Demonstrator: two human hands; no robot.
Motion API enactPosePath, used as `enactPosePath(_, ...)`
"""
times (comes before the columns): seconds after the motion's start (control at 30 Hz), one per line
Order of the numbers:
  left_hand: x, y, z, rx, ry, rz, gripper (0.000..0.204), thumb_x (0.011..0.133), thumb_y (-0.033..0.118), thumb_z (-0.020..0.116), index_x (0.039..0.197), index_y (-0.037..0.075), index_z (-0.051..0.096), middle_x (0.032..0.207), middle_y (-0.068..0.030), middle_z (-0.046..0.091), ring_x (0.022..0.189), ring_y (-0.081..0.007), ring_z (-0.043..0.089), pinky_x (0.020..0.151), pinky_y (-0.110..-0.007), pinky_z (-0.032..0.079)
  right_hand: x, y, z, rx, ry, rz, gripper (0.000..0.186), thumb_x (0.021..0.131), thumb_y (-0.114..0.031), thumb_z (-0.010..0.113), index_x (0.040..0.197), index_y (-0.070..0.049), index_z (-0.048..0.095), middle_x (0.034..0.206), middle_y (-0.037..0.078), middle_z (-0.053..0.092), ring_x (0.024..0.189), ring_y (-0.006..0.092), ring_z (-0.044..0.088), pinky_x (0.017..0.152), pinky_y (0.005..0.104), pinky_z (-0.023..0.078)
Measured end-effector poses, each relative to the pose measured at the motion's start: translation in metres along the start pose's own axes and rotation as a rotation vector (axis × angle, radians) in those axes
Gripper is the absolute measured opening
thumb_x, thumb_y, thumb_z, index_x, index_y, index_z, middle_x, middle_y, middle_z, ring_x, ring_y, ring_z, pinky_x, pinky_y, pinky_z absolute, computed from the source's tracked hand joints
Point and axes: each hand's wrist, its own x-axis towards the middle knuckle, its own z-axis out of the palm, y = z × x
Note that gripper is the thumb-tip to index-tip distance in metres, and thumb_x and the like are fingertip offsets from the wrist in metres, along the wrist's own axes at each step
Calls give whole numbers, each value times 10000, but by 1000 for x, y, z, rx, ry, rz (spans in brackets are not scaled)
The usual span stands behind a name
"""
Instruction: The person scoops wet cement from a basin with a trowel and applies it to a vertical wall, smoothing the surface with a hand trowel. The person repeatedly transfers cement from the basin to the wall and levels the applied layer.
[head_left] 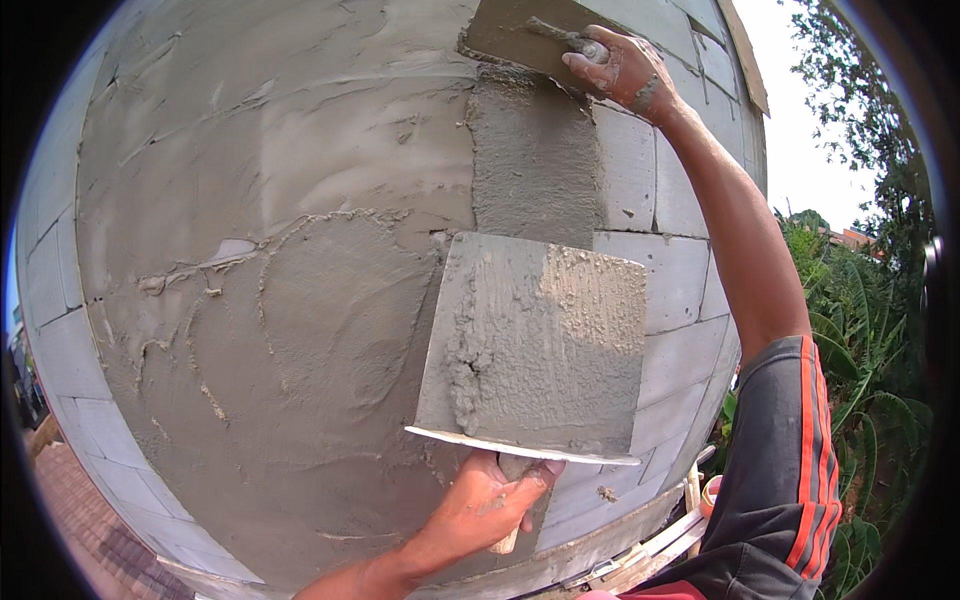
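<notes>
In the head view, my right hand (622, 68) sits at the upper right of the frame, clenched around the handle of a trowel (520, 38) whose blade lies flat against the wall (300, 200) at the top centre. Just below the blade runs a fresh, rough strip of mortar (532, 165) over bare grey blocks (665, 270). My left hand (490, 505), low in the centre, grips the handle under a square hawk board (540, 345), held up close to the wall with a thin smear of mortar on it and a ridge along its left side.

I judge the step in hand to be spreading a coat upward over the blocks. The next move calls for firm, even pressure on the blade and a fresh load from the board.

Plastered wall fills the left and centre; uncovered blocks remain at right. The wall's edge falls away at the right of the frame toward green foliage (860, 330), so room is tight there.
</notes>
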Motion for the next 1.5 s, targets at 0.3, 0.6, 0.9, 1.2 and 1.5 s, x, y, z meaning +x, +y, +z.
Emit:
enactPosePath(0.3, -50, -32, -25, 26, 161, -271, 359, 977, 389, 754, 1031, 43, 677, 681, -9, 593, 529, -123, 542, 489, -300, 432, 120, 80, 104, 234, -182, -188, 495, 913, -409, 716, 1258, -54, 700, 821, 98, 729, 723, 239, 670, 726, 410, 540)
enactPosePath(0.6, -46, -12, -19, -136, 180, -317, 381, 949, 363, 804, 1085, 33, 671, 691, -16, 612, 536, -124, 563, 505, -312, 460, 164, 99, 105, -109, -319, -242, 271, 957, -255, 598, 1076, -89, 776, 832, 135, 721, 752, 250, 701, 680, 422, 573)
enactPosePath(0.9, -51, 3, 1, -173, 251, -446, 393, 1003, 370, 756, 1018, -5, 644, 736, -44, 625, 569, -130, 603, 499, -285, 461, 102, 131, 63, 391, -314, 108, 431, 961, -455, 698, 1010, -27, 681, 728, 46, 588, 584, 141, 547, 533, 360, 446)
enactPosePath(1.2, -49, -3, 1, -174, 266, -586, 373, 981, 351, 786, 920, 10, 648, 745, -64, 655, 572, -140, 636, 487, -264, 466, -15, 128, 24, 158, -169, 370, 575, 886, -648, 760, 1149, -139, 714, 732, 37, 664, 668, 186, 656, 652, 381, 522)
enactPosePath(1.5, -49, 0, 0, -130, 244, -611, 380, 981, 352, 785, 963, -7, 663, 759, -61, 650, 608, -131, 652, 493, -267, 477, -19, 0, 36, 42, -296, 36, 505, 932, -649, 701, 1128, -183, 683, 844, 53, 754, 872, 243, 746, 795, 433, 599)
